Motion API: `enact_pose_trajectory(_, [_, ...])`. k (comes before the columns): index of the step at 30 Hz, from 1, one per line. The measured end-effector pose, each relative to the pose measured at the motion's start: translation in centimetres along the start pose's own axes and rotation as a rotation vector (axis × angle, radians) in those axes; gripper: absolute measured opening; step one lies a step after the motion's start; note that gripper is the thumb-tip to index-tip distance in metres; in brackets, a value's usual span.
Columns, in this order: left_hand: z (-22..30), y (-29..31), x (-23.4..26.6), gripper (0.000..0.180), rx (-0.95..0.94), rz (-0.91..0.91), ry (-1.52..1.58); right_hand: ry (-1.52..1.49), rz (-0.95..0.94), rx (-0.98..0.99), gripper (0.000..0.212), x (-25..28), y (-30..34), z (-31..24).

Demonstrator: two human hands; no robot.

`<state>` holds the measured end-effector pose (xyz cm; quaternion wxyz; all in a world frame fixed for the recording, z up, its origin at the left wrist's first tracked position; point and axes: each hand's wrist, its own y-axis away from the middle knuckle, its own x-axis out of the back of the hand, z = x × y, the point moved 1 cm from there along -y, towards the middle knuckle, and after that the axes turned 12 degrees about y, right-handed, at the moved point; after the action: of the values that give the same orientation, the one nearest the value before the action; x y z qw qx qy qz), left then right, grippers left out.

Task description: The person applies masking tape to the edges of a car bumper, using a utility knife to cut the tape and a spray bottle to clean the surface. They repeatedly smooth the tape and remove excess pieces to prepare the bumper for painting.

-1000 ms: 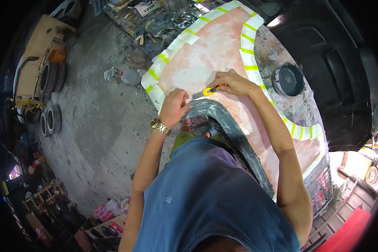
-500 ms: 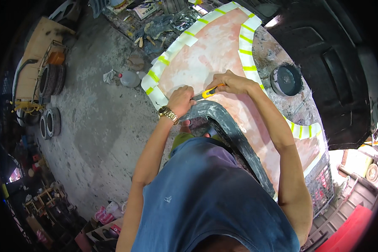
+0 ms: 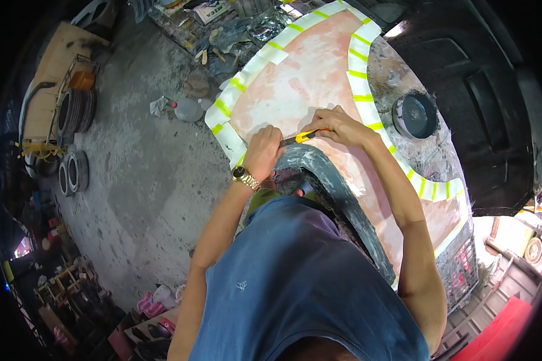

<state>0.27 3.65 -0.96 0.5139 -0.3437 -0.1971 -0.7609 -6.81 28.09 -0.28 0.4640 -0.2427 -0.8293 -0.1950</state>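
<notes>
A yellow-and-black utility knife (image 3: 305, 136) lies slantwise between my two hands, over the panel's inner edge. My right hand (image 3: 342, 127) grips its right end. At its dark left end, the fingers of my left hand (image 3: 264, 151) are closed on it; their tips are partly hidden. Under the hands is a large curved panel (image 3: 277, 90) with pinkish and white sanded patches. White masking strips (image 3: 247, 69) with yellow-green tape pieces line its outer border. A dark grey arched lip (image 3: 337, 180) runs along the near side, right below the knife.
A round tub with dark grey contents (image 3: 414, 114) stands right of the panel, near a large black panel (image 3: 476, 90). On the floor at left are a clear jug (image 3: 188, 110), a crumpled white rag (image 3: 158, 107) and several tyres (image 3: 75, 171). Cluttered materials (image 3: 226, 36) lie at the far side.
Both hands have shifted slightly, with the knife now a little lower and further right. The view has moved slightly too. My grip on the knife looks much the same.
</notes>
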Motion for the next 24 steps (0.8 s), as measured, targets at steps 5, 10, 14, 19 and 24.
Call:
enact_pose_trajectory(5, [0.3,1.9,0.2,0.022,-0.041,0.183,0.013,0.016,0.079,-0.005,0.031,0.0,0.4,-0.4])
enact_pose_trajectory(10, [-0.2,2.5,-1.1,0.012,-0.059,0.197,-0.021,0.04,0.092,-0.036,0.032,0.1,0.7,-1.0])
enact_pose_trajectory(14, [-0.2,3.1,-1.9,0.009,-0.125,0.19,-0.071,0.054,0.187,-0.156,0.031,1.1,2.5,-1.8])
enact_pose_trajectory(19, [0.3,3.5,-2.3,0.009,-0.151,0.201,-0.11,-0.005,0.292,-0.346,0.031,2.5,5.4,-2.9])
enact_pose_trajectory(24, [0.7,3.4,-2.8,0.009,-0.128,0.223,-0.074,-0.256,0.419,-0.485,0.033,2.3,8.3,-4.7])
